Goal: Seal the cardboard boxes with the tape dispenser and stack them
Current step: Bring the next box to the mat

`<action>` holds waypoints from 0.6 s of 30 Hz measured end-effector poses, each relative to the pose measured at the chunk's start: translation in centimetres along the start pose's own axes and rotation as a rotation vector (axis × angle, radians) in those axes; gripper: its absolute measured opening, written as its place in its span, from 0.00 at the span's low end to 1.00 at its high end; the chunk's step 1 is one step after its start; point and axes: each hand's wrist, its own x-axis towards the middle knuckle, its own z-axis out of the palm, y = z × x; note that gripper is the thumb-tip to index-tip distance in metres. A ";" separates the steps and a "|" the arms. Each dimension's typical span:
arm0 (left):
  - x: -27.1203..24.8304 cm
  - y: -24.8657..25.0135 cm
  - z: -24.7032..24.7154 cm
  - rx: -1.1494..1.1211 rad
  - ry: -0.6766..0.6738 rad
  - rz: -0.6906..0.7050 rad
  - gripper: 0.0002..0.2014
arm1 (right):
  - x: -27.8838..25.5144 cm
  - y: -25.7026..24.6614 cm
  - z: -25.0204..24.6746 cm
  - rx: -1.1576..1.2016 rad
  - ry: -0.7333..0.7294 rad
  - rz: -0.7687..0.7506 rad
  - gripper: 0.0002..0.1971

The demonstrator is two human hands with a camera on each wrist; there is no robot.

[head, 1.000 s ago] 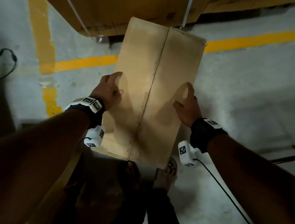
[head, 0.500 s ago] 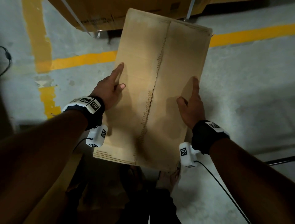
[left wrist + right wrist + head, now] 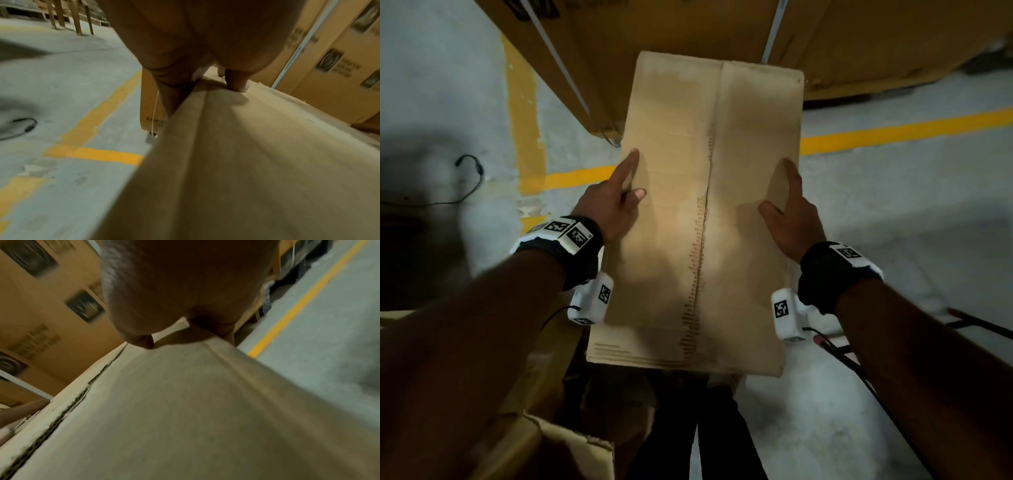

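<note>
Grey concrete floor (image 3: 893, 212) with yellow lines lies beneath you. Your left hand (image 3: 607, 205) at 9 o'clock and right hand (image 3: 792, 219) at 3 o'clock grasp the cardboard box (image 3: 688, 212) edges, thumbs on top.

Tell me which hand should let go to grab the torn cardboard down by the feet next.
Left, probably. The torn cardboard lies below the left hand and its forearm, while the right hand holds the opposite side of the box.
</note>
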 end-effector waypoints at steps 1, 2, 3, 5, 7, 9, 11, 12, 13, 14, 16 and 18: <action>-1.3 0.9 -1.3 -0.006 0.005 0.002 0.31 | -1.0 -1.3 -1.3 0.003 -0.007 -0.009 0.41; -2.7 1.9 -2.5 -0.013 0.013 0.005 0.31 | -2.1 -2.6 -2.6 0.009 -0.013 -0.017 0.41; -4.1 2.9 -3.8 -0.019 0.026 0.005 0.31 | -3.3 -3.8 -3.8 0.016 -0.018 -0.025 0.41; -6.9 4.8 -6.4 -0.025 0.056 -0.002 0.31 | -5.6 -6.3 -6.2 0.032 -0.022 -0.052 0.41; -9.6 6.7 -9.0 -0.014 0.070 -0.008 0.32 | -8.0 -8.7 -8.5 0.041 -0.017 -0.093 0.41; -12.2 8.5 -11.6 0.004 0.089 -0.006 0.32 | -10.3 -11.0 -10.8 0.047 -0.002 -0.136 0.41; -14.8 10.4 -14.1 0.023 0.110 0.001 0.32 | -12.6 -13.1 -13.0 0.071 0.007 -0.167 0.40; -16.1 11.4 -15.3 0.026 0.125 0.005 0.32 | -13.7 -14.0 -14.0 0.081 0.015 -0.181 0.40; -17.5 12.4 -16.4 0.029 0.141 0.009 0.32 | -14.7 -14.8 -14.9 0.084 0.024 -0.197 0.40; -18.9 13.4 -17.4 0.033 0.154 0.013 0.32 | -15.8 -15.6 -15.8 0.083 0.031 -0.211 0.40; -21.6 15.3 -19.0 0.054 0.162 0.027 0.32 | -18.1 -16.9 -17.7 0.072 0.052 -0.228 0.41; -24.2 16.9 -20.5 0.087 0.151 0.043 0.32 | -20.8 -17.9 -19.5 0.067 0.074 -0.233 0.41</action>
